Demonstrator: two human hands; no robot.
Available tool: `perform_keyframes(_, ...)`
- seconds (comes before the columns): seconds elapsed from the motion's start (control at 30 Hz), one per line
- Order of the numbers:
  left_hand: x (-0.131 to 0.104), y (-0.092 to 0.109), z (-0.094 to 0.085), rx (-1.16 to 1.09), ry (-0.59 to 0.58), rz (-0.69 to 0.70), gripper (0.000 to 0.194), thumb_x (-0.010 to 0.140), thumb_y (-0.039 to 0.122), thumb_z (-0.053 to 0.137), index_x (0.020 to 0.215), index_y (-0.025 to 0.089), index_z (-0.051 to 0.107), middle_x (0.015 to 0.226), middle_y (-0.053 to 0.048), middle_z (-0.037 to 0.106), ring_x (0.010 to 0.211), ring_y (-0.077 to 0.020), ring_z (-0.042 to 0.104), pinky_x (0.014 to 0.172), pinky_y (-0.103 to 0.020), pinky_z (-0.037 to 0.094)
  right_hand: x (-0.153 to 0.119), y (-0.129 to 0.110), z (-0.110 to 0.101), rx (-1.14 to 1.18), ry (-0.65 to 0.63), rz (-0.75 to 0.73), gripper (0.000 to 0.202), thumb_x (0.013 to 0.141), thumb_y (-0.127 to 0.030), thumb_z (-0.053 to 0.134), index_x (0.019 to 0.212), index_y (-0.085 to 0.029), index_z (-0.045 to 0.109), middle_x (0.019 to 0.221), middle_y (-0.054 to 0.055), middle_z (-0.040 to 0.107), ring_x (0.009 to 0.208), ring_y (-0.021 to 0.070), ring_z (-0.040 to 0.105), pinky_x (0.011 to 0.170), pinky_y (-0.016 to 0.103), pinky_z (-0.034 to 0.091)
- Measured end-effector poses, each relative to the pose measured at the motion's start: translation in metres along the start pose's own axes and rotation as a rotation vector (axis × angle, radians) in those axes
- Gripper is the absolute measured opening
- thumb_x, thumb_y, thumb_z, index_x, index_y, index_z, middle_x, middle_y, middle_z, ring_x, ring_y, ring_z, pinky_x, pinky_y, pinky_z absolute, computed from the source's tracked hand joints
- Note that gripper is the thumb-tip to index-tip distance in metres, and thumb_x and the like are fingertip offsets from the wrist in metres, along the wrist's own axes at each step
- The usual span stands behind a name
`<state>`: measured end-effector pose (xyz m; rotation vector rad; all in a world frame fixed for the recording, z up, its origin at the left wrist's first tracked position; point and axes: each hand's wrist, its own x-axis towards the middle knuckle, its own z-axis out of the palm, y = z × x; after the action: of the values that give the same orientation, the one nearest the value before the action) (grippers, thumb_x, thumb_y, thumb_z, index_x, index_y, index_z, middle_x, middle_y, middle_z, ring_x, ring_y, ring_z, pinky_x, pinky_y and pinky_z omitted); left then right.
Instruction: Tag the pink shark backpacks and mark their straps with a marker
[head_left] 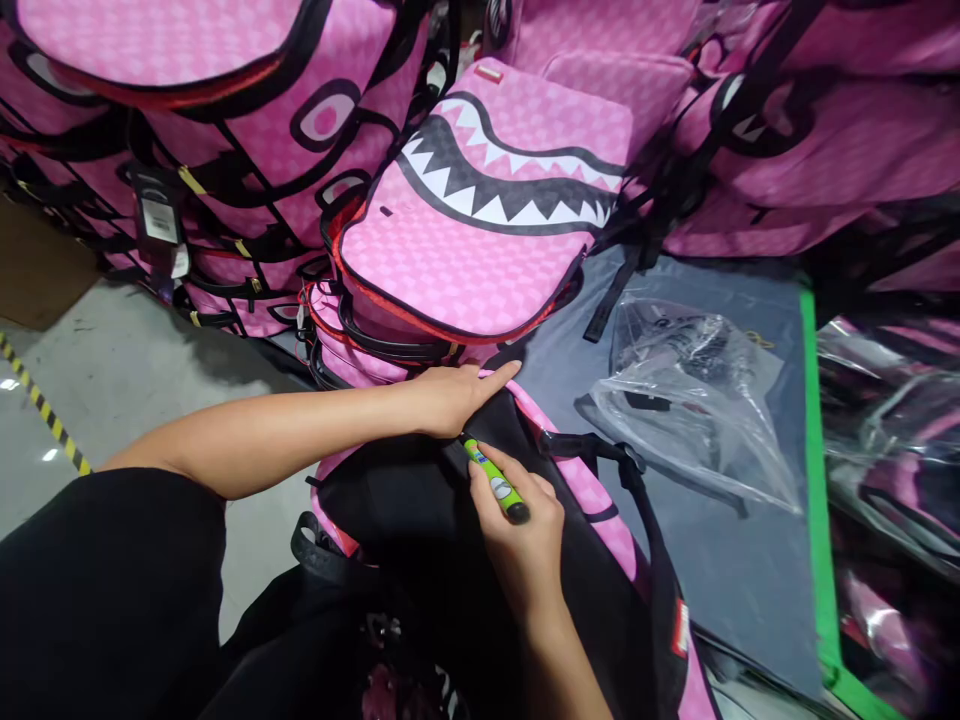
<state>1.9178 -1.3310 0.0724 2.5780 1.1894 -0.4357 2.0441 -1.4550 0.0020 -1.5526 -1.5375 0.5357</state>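
My right hand (pixel 525 525) is closed around a green marker pen (pixel 495 478) with a black end. Its tip points up and left, beside my left hand at the black back panel (pixel 427 500) of a pink backpack. Whether the tip touches the fabric I cannot tell. At the top of that panel my left hand (pixel 454 398) presses down, one finger stretched out to the right along the pink edge; its other fingers are partly hidden. Just beyond lies another pink backpack (pixel 480 260), with a black-and-white shark-teeth print, on top of more bags.
Stacked pink backpacks (pixel 262 130) rise at the far left, and more (pixel 840 140) lie at the back right. A clear plastic bag (pixel 697 400) with dark contents rests on the grey surface (pixel 772 590), edged by a green strip (pixel 817 480). Yellow-black tape (pixel 45 405) marks the floor.
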Motion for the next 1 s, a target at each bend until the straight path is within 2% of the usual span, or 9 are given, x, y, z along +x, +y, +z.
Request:
perform_keyframes(0.33, 0.003, -0.002, 0.004, -0.004, 0.028, 0.020, 0.094, 0.082, 0.020, 0.057, 0.155, 0.022, -0.002, 0.122, -0.017, 0.055, 0.101, -0.0267, 0.065, 0.075, -0.031, 0.052, 0.006, -0.004, -0.002, 0.071, -0.061, 0.049, 0.023, 0.085, -0.032, 0.064, 0.104, -0.024, 0.073, 0.099, 0.005, 0.075, 0.087, 0.0230, 0.069, 0.084, 0.040, 0.051)
perform_keyframes(0.5, 0.004, -0.004, 0.008, -0.005, 0.043, 0.023, 0.092, 0.083, 0.019, 0.054, 0.155, 0.024, -0.003, 0.123, -0.016, 0.055, 0.101, -0.0261, 0.065, 0.075, -0.031, 0.051, 0.004, -0.001, -0.010, 0.052, -0.097, 0.079, 0.023, 0.083, -0.032, 0.065, 0.104, -0.026, 0.073, 0.103, 0.003, 0.075, 0.090, 0.0239, 0.069, 0.085, 0.042, 0.050)
perform_keyframes(0.7, 0.005, -0.005, 0.008, 0.005, 0.046, 0.030, 0.092, 0.082, 0.016, 0.053, 0.155, 0.024, -0.003, 0.122, -0.015, 0.055, 0.099, -0.0240, 0.065, 0.074, -0.028, 0.050, 0.001, 0.002, -0.024, 0.085, -0.136, 0.110, 0.030, 0.082, -0.045, 0.066, 0.105, -0.027, 0.074, 0.102, 0.006, 0.075, 0.092, 0.0267, 0.067, 0.086, 0.046, 0.050)
perform_keyframes(0.8, 0.004, -0.004, 0.006, 0.011, 0.040, 0.027, 0.093, 0.082, 0.015, 0.053, 0.155, 0.024, -0.003, 0.122, -0.015, 0.056, 0.098, -0.0244, 0.065, 0.073, -0.029, 0.050, 0.006, 0.000, -0.028, 0.134, -0.161, 0.143, 0.027, 0.087, -0.041, 0.060, 0.103, -0.025, 0.074, 0.105, 0.006, 0.074, 0.096, 0.0257, 0.068, 0.089, 0.044, 0.051)
perform_keyframes(0.9, 0.004, -0.004, 0.005, 0.016, 0.037, 0.029, 0.091, 0.082, 0.016, 0.054, 0.155, 0.022, -0.002, 0.121, -0.015, 0.056, 0.098, -0.0248, 0.066, 0.072, -0.029, 0.049, 0.011, -0.002, -0.026, 0.128, -0.193, 0.195, 0.025, 0.085, -0.036, 0.062, 0.103, -0.023, 0.072, 0.101, 0.005, 0.075, 0.088, 0.0233, 0.069, 0.086, 0.040, 0.053)
perform_keyframes(1.0, 0.004, -0.004, 0.006, 0.011, 0.039, 0.021, 0.090, 0.084, 0.020, 0.054, 0.155, 0.022, -0.001, 0.120, -0.014, 0.057, 0.098, -0.0245, 0.065, 0.073, -0.029, 0.049, 0.013, -0.002, -0.022, 0.140, -0.222, 0.187, 0.024, 0.083, -0.033, 0.063, 0.103, -0.023, 0.071, 0.097, 0.004, 0.075, 0.085, 0.0222, 0.070, 0.086, 0.038, 0.055)
